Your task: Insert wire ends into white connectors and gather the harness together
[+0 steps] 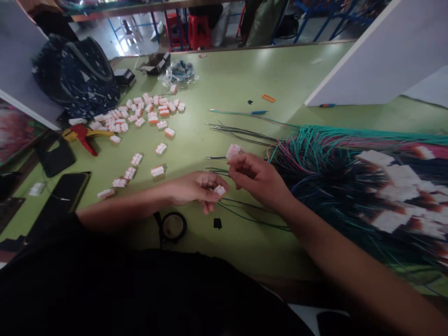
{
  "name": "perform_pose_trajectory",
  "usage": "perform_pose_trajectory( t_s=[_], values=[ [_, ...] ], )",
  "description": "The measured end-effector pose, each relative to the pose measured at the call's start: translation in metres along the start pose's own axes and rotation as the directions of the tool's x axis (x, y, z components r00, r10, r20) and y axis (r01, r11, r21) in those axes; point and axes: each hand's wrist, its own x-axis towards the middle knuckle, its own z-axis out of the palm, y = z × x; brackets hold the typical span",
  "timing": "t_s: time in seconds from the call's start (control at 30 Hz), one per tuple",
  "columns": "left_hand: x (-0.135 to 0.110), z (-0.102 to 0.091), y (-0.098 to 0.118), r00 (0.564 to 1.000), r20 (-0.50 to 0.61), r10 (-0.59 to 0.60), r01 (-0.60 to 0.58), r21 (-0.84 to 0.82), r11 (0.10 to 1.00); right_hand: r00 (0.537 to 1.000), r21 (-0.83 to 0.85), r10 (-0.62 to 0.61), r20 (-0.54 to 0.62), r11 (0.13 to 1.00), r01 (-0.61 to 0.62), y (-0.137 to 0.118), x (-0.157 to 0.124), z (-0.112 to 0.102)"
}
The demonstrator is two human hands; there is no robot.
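My left hand (199, 189) is closed around a small white connector housing (220, 190), which shows at its fingertips. Blue and green wires (252, 218) run from beside that hand toward the right. Close by, my right hand (257, 177) has its fingers bent and pressed together; whatever they pinch is hidden. Another white connector housing (234, 150) appears just beyond the right fingers, and I cannot tell whether they touch it. Dark wires with bare metal ends (215, 158) lie between and beyond the hands.
Loose white and orange connectors (153, 117) are scattered at left, beside red-yellow pliers (84, 136). Black tape (173, 226) lies near my body. A thick wire bundle (322, 172) with connectors fills the right. White panels (367, 60) stand at the sides; a dark bag (79, 74) sits back left.
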Motion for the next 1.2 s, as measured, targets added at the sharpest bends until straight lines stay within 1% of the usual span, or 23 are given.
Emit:
perform_pose_trajectory(
  t_s=[0.07,0.13,0.2,0.27,0.37,0.47,0.57,0.63,0.7,0.8,0.87,1.07,1.2],
  values=[
    [0.006,-0.003,-0.004,0.997,-0.062,0.056,-0.065,-0.155,0.986,0.999,0.015,-0.035,-0.02,0.999,0.035,-0.005,0.0,0.002],
    [0.01,-0.005,-0.009,0.992,-0.091,0.083,-0.105,-0.273,0.956,0.998,-0.037,-0.062,-0.021,0.997,0.061,-0.008,-0.001,-0.001],
    [0.013,-0.007,-0.013,0.992,-0.078,0.099,-0.12,-0.343,0.932,0.997,-0.091,-0.082,-0.01,0.993,0.081,-0.007,-0.004,-0.005],
    [0.014,-0.008,-0.015,0.991,-0.056,0.118,-0.13,-0.376,0.917,0.995,-0.137,-0.101,0.01,0.985,0.101,-0.005,-0.006,-0.01],
    [0.015,-0.007,-0.017,0.992,-0.028,0.121,-0.122,-0.4,0.909,0.992,-0.189,-0.123,0.038,0.974,0.128,-0.002,-0.009,-0.012],
    [0.017,-0.005,-0.019,0.994,-0.014,0.113,-0.108,-0.409,0.906,0.988,-0.231,-0.149,0.026,0.961,0.151,-0.002,-0.011,-0.009],
    [0.018,-0.003,-0.022,0.993,-0.021,0.112,-0.112,-0.395,0.912,0.986,-0.289,-0.164,-0.034,0.946,0.148,-0.005,-0.013,-0.006],
    [0.019,-0.003,-0.024,0.992,-0.038,0.118,-0.124,-0.383,0.915,0.984,-0.333,-0.153,-0.096,0.936,0.113,-0.007,-0.015,-0.005],
    [0.02,-0.003,-0.026,0.989,-0.063,0.132,-0.146,-0.379,0.914,0.985,-0.357,-0.127,-0.117,0.931,0.078,-0.008,-0.018,-0.005],
    [0.021,-0.003,-0.029,0.982,-0.078,0.173,-0.189,-0.392,0.9,0.994,-0.358,-0.093,-0.051,0.931,0.068,-0.008,-0.02,-0.005],
    [0.021,-0.003,-0.029,0.98,-0.068,0.187,-0.199,-0.403,0.893,0.996,-0.363,-0.08,-0.034,0.93,0.062,-0.007,-0.021,-0.004],
    [0.02,-0.002,-0.028,0.978,-0.062,0.198,-0.206,-0.405,0.891,0.994,-0.412,-0.071,-0.085,0.911,0.03,-0.004,-0.021,-0.001],
    [0.019,0.001,-0.026,0.974,-0.107,0.198,-0.224,-0.378,0.899,0.993,-0.423,-0.074,-0.089,0.906,0.03,-0.005,-0.022,0.001]
  ],
)
